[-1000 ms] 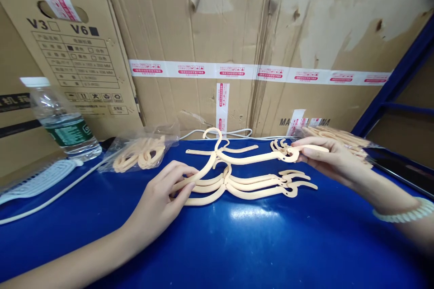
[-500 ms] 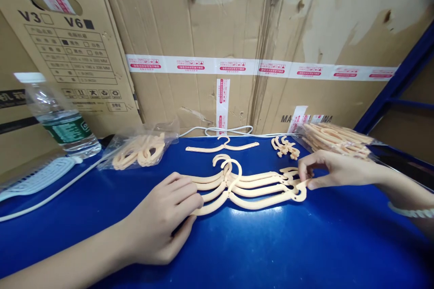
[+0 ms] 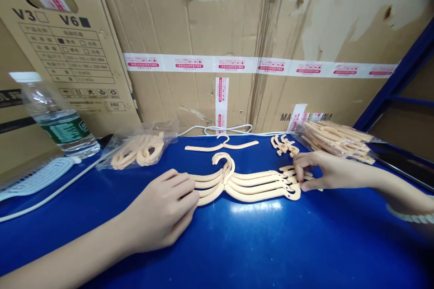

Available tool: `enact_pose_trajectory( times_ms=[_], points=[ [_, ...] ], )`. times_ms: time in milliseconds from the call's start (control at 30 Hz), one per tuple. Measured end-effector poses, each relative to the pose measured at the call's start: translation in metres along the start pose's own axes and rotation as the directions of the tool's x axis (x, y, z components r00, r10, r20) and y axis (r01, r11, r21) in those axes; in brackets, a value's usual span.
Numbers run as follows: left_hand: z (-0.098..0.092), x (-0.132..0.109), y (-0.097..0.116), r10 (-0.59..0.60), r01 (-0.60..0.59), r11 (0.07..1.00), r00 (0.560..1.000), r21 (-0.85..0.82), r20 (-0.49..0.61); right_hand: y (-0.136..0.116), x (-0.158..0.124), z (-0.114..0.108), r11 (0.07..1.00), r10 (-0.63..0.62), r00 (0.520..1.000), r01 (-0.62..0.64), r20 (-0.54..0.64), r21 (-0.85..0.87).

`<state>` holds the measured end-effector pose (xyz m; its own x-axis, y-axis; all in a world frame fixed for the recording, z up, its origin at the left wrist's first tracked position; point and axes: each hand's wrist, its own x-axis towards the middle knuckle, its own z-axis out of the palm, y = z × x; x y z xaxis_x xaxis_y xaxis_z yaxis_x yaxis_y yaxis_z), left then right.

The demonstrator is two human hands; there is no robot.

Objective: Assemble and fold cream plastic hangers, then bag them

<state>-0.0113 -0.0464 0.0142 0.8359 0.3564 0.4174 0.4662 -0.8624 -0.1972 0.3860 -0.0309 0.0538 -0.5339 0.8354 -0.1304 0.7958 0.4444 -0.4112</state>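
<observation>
Several beige plastic hangers [image 3: 254, 190] lie stacked in a fan on the blue tabletop, their hooks bunched together at the middle. My left hand [image 3: 166, 210] is closed over their left ends, which it hides. At the right ends, my right hand [image 3: 315, 169] pinches the small curved end pieces, with thumb and index finger closed; exactly which piece is between them is partly hidden. Behind the stack, a single beige hanger [image 3: 206, 148] lies flat. A little pile of loose hook pieces [image 3: 284, 145] sits behind my right hand.
A clear bag of rounded beige parts [image 3: 149, 151] lies at the back left, and a bag of beige hanger parts [image 3: 335, 140] at the back right. A water bottle [image 3: 64, 122], hairbrush [image 3: 40, 174] and white cable [image 3: 50, 196] are at left. Cardboard [image 3: 190, 99] walls the back.
The stacked hangers have shifted slightly away from me and lie flatter, with the front hook now lined up with the others. Both hands have moved slightly with them.
</observation>
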Motion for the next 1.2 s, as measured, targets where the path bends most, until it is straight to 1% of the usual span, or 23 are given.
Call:
enact_pose_trajectory(
  times_ms=[67,167,333,533,633,833,1000,1200],
  points=[
    [0.0015,0.0002,-0.0028,-0.020,0.019,0.999,1.000,0.045,0.004,0.0008,0.0004,-0.0003,0.999,0.019,0.999,-0.020,-0.030,-0.032],
    [0.0033,0.0002,-0.0064,-0.045,0.045,0.996,0.999,0.071,0.008,0.0019,0.0019,-0.0001,0.997,0.023,0.997,-0.028,-0.070,-0.066],
    [0.0040,0.0001,-0.0080,-0.089,0.091,0.990,0.996,0.104,-0.025,0.0038,0.0046,0.0010,0.995,0.015,0.992,-0.027,-0.129,-0.093],
    [0.0066,-0.0012,-0.0063,-0.167,0.169,0.983,0.985,0.065,-0.032,0.0024,0.0052,0.0007,0.991,-0.001,0.993,-0.016,-0.122,-0.136],
    [0.0081,-0.0022,-0.0064,-0.172,0.173,0.984,0.985,0.041,-0.024,0.0014,0.0053,0.0001,0.990,-0.012,0.992,-0.006,-0.128,-0.140],
    [0.0089,-0.0022,-0.0071,-0.171,0.171,0.985,0.985,0.020,-0.018,0.0018,0.0047,-0.0004,0.995,-0.021,0.988,0.006,-0.155,-0.096],
    [0.0085,-0.0020,-0.0064,-0.165,0.165,0.986,0.986,0.003,-0.031,0.0064,0.0040,-0.0014,0.996,-0.034,0.987,0.021,-0.154,-0.089],
    [0.0097,-0.0021,-0.0054,-0.176,0.175,0.984,0.982,-0.021,-0.069,0.0101,0.0046,-0.0013,0.995,-0.039,0.977,0.018,-0.210,-0.101]
  ],
)
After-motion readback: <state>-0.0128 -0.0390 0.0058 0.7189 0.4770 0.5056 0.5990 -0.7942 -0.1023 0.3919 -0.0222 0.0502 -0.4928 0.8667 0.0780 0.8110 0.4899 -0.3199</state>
